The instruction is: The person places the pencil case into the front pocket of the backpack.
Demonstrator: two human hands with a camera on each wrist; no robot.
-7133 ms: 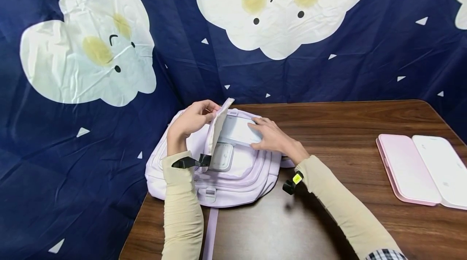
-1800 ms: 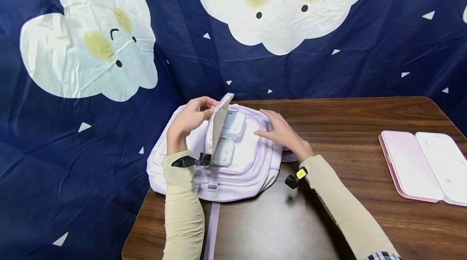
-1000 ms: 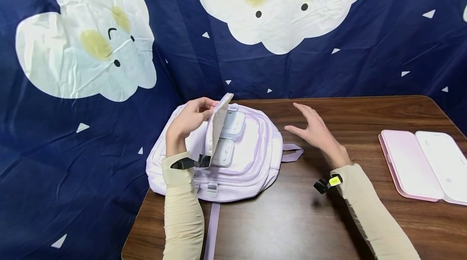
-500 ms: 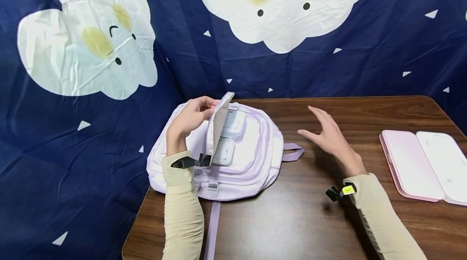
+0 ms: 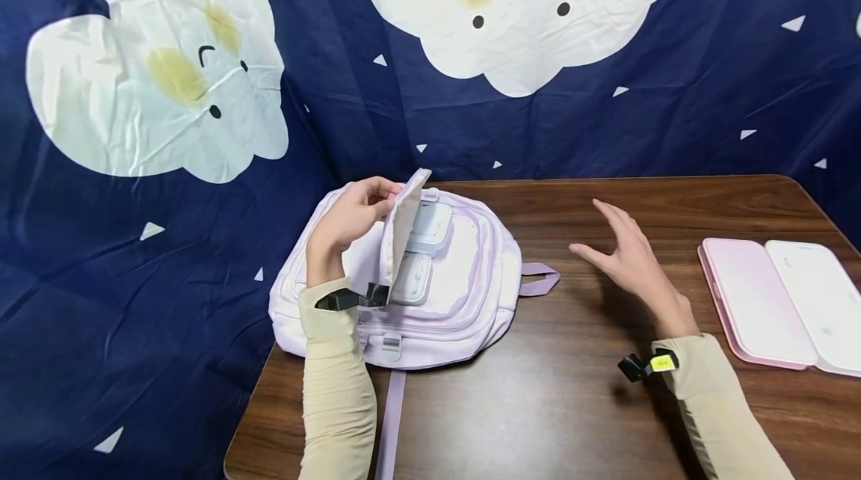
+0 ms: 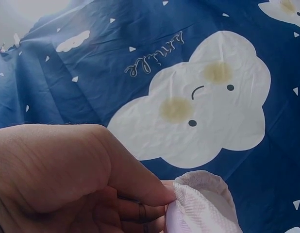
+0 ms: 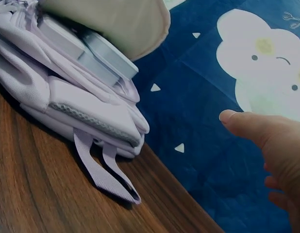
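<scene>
Against the earlier frames, we see the right hand well away from the bag, above the table with its thumb and fingers spread apart on nothing, where before it held the upper box and then lingered at the bag's edge; the left hand has kept its pinch, thumb and fingers clamped on the flap, which stands raised. We find the upper box and the lower box lying next to each other in the bag's pocket, both pale, smooth and round-cornered. We note the bag's soft lilac fabric, its curved zip seams and a flat woven loop, the flap's pale lining, the table's brown wood grain, a smooth pink case spread beside its white half, and the creased blue cloth printed with white clouds
</scene>
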